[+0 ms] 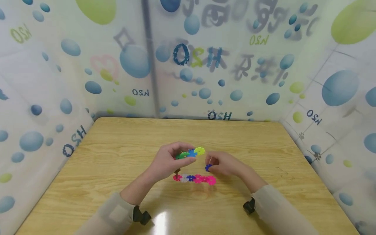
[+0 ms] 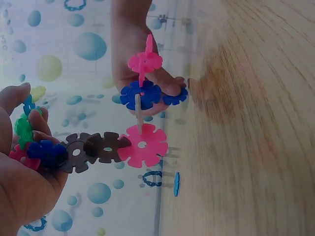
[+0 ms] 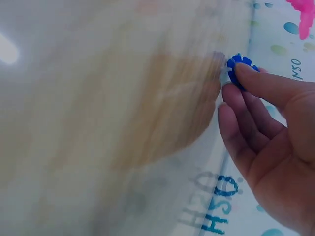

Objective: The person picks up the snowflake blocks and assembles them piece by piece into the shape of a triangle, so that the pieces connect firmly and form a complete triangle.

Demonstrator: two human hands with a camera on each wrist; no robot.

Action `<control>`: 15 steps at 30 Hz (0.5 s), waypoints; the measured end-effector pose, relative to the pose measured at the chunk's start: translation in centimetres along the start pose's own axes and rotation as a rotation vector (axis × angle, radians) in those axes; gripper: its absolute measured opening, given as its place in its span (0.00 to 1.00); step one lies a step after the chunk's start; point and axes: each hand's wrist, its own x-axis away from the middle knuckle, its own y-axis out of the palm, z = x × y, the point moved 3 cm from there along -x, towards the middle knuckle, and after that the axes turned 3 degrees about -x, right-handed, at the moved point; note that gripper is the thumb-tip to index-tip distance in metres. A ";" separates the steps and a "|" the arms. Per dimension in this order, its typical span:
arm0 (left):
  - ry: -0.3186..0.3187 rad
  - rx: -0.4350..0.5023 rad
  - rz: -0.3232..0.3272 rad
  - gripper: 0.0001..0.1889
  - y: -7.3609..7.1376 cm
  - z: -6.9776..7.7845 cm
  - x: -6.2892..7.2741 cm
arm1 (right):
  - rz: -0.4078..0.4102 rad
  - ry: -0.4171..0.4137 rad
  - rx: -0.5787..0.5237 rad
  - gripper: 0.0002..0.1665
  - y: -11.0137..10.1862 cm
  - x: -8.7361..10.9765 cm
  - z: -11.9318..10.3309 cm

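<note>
My left hand [image 1: 167, 161] holds a bent chain of interlocked plastic snowflake discs [image 1: 198, 178], gripped near its upper end. A yellow disc [image 1: 200, 150], a blue disc [image 1: 192, 153] and a green disc [image 1: 184, 155] stick out between thumb and fingers. Dark brown discs [image 2: 78, 152] lead from the hand to a lower row of pink, white and blue ones. To the right, my right hand [image 1: 224, 163] pinches a single dark blue disc [image 3: 238, 60] between thumb and fingers. That disc looks apart from the chain; the left palm hides part of the chain.
Under both hands is a wood-grain table [image 1: 132, 137]. A light blue disc [image 2: 176, 184] lies on it in the left wrist view. Patterned curtains [image 1: 205, 75] hang behind the table and on both sides.
</note>
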 end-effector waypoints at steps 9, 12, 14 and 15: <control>0.003 -0.005 -0.009 0.17 0.4 0.1 -0.2 | 0.218 0.008 -0.320 0.10 -0.9 4.1 -0.2; 0.006 0.022 -0.017 0.17 0.6 0.1 -0.2 | 0.279 0.029 -0.470 0.16 -1.4 5.2 -1.3; 0.011 0.034 -0.023 0.17 0.7 0.1 -0.2 | 0.315 0.034 -0.560 0.20 -1.9 5.8 -2.2; 0.016 0.034 -0.026 0.17 0.8 0.1 -0.2 | 0.330 0.033 -0.598 0.21 -2.1 6.1 -2.7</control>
